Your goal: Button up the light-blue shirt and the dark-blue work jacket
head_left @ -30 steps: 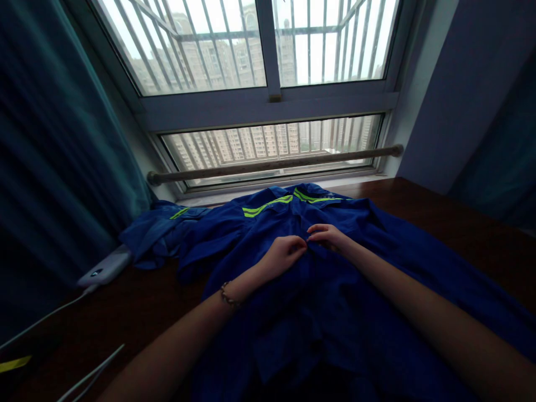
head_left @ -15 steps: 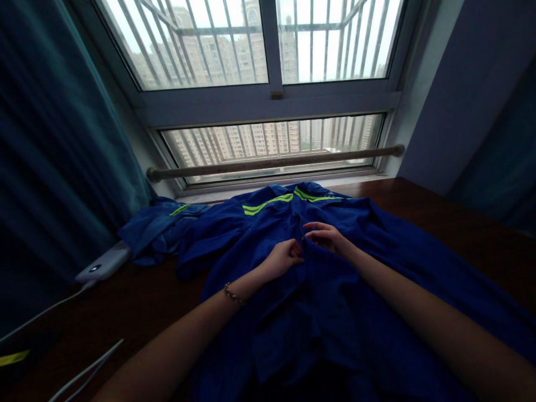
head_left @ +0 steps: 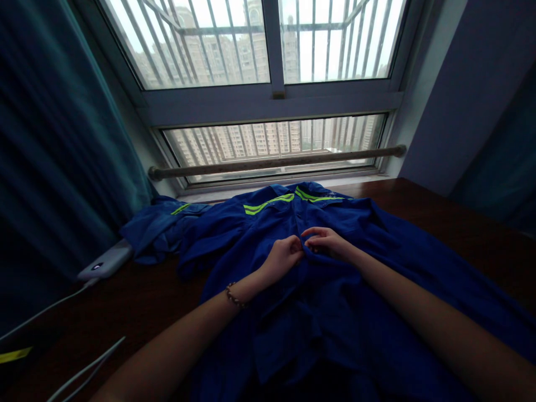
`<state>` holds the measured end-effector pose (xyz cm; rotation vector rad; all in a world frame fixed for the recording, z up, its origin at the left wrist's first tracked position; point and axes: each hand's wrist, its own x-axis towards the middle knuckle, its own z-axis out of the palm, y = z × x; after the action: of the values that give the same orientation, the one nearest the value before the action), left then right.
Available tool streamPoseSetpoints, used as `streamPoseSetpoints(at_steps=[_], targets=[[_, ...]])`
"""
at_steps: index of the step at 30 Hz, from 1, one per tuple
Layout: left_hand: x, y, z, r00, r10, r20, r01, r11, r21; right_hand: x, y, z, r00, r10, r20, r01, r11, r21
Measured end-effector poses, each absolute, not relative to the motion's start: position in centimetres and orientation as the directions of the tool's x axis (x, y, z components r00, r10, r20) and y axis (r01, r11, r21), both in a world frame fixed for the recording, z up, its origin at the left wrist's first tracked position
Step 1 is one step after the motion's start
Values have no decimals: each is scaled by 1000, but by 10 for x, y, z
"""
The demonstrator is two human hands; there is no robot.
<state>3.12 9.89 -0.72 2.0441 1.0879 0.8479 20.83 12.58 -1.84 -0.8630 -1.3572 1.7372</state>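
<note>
A blue work jacket (head_left: 335, 312) with bright green stripes across its shoulders lies spread on a dark wooden table (head_left: 138, 301), collar toward the window. My left hand (head_left: 283, 255) pinches the left edge of the jacket's front opening, fingers curled. My right hand (head_left: 329, 243) pinches the opposite edge right beside it, so the fingertips of both hands almost meet at the middle of the chest. A bead bracelet (head_left: 234, 296) sits on my left wrist.
A white power bank (head_left: 105, 262) with a white cable (head_left: 42, 312) lies on the table at the left, and a second white cable (head_left: 84, 371) runs near the front edge. A teal curtain (head_left: 54, 145) hangs at the left. A barred window (head_left: 272, 84) stands behind the table.
Both hands stay pinched on the jacket's front edges at the chest. They have drawn slightly closer together, and the view has shifted a little.
</note>
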Motion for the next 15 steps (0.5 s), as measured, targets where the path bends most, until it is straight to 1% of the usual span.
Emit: streamPoseSetpoints(at_steps=[3, 6, 10, 15], targets=[[34, 99, -6, 413, 886, 210, 238, -327, 915, 211, 126, -15, -432, 899, -65, -214, -172, -962], [35, 100, -6, 346, 917, 199, 114, -252, 961, 211, 127, -15, -376, 925, -51, -240, -150, -959], [36, 99, -4, 305, 932, 195, 104, -236, 966, 209, 128, -16, -373, 928, 8, -214, -77, -974], [36, 95, -1, 275, 937, 214, 145, -261, 954, 206, 124, -11, -336, 927, 169, -85, 149, -985]])
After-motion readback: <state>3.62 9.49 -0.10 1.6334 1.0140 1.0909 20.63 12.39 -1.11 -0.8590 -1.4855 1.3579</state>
